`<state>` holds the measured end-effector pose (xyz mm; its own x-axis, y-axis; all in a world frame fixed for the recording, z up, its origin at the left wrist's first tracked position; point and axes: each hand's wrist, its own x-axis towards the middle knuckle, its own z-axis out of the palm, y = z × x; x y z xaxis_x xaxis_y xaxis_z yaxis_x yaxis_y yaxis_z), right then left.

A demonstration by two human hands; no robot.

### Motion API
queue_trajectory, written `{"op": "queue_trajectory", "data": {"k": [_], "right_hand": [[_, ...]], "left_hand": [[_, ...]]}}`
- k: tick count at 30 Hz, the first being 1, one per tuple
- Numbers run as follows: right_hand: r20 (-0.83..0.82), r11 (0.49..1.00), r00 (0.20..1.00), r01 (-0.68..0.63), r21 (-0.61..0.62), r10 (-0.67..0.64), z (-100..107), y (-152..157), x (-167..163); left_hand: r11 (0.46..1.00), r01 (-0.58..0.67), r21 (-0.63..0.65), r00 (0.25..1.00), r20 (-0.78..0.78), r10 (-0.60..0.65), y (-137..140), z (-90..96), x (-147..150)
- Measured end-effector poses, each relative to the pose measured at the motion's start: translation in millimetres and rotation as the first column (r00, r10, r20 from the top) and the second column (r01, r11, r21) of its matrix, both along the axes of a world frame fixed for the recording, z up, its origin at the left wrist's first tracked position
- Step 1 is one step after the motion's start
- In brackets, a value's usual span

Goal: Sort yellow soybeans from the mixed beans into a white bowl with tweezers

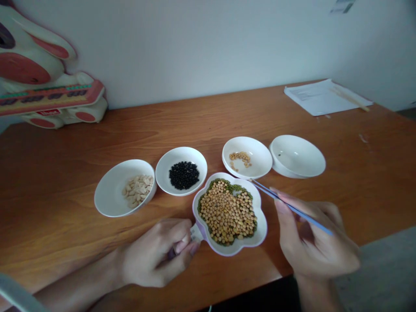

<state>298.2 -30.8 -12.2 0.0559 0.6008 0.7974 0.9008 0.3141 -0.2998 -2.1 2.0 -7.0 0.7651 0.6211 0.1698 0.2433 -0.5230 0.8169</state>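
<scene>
My left hand (162, 253) is closed around the short handle of a flower-shaped white dish (261, 225) with a lilac rim. Yellow soybeans (221, 208) fill much of it, with green mung beans (238, 189) showing at the edges. In my right hand (316, 238), slim blue tweezers (302, 215) are pinched. Their tip is over the dish's far rim, close to a white bowl (263, 162) with a few soybeans (240, 159). A small pale bean seems to be at the tip, too small to be sure.
Left of that bowl are a bowl of black beans (183, 175) and a bowl (108, 190) of pale flat seeds (138, 190). A white bowl (300, 156) with one dark speck stands at right. Behind are papers (320, 97) with chopsticks (352, 99) and a toy keyboard (48, 99).
</scene>
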Motion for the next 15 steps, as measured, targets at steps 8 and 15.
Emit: {"op": "queue_trajectory", "data": {"k": [8, 15], "right_hand": [[-0.078, 0.998, 0.996, 0.045, 0.036, -0.042, -7.3, 13.7, 1.1], [-0.162, 0.983, 0.976, -0.163, -0.082, 0.149, -12.4, 5.0, 0.3]], "left_hand": [[1.000, 0.005, -0.013, 0.999, 0.046, -0.005, 0.9, 1.1, 2.4], [0.998, 0.009, -0.066, 0.998, 0.065, -0.005, 0.4, -2.0, 2.9]]}}
